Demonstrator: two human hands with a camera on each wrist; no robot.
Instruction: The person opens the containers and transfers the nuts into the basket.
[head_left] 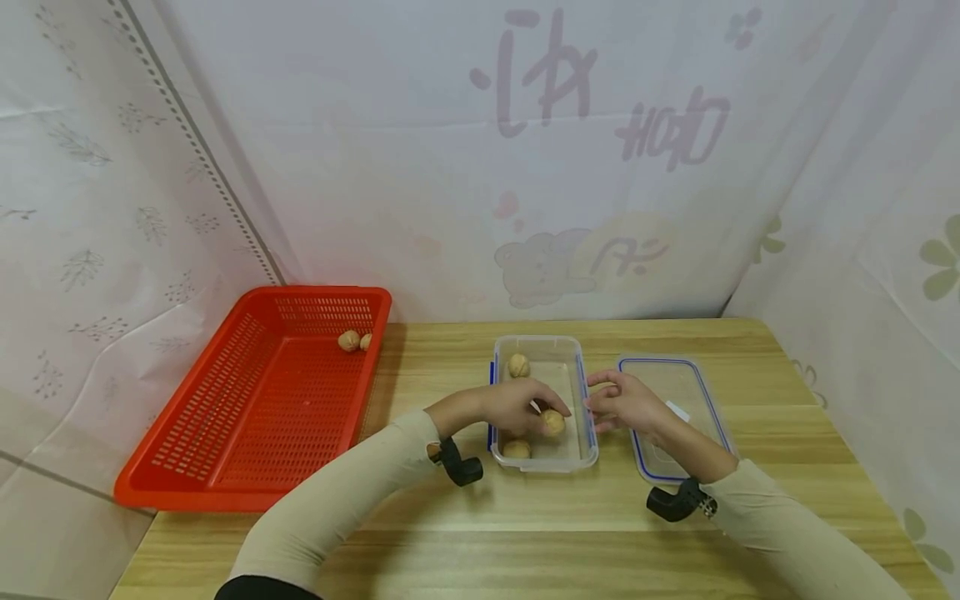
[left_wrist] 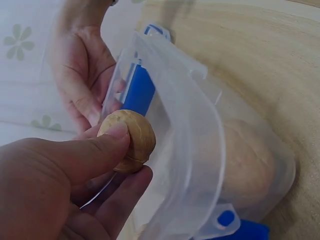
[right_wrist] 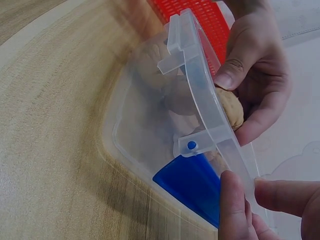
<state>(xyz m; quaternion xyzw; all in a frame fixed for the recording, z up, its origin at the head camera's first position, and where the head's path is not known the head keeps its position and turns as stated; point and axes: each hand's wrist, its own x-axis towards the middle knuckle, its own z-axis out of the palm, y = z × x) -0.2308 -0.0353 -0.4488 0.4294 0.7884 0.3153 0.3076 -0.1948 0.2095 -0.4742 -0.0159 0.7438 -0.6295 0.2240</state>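
My left hand [head_left: 517,404] pinches a walnut [head_left: 553,422] between thumb and fingers above the clear plastic container [head_left: 546,465]. The left wrist view shows this walnut [left_wrist: 135,137] close up, gripped near the container's rim. Inside the container, one walnut [head_left: 518,365] lies toward the far end and another [head_left: 517,449] at the near left corner; my left hand covers part of the inside. At the container's right wall, my right hand [head_left: 626,404] holds the rim, thumb and index finger on either side of it in the right wrist view. A blue side latch [right_wrist: 192,185] hangs down beside those fingers.
A red perforated basket [head_left: 277,392] stands to the left, with walnuts [head_left: 348,340] at its far right corner. Right of the container lies a clear lid [head_left: 660,379] with a blue seal, partly under my right forearm. Patterned white cloth [head_left: 420,167] hangs behind the wooden table [head_left: 525,550].
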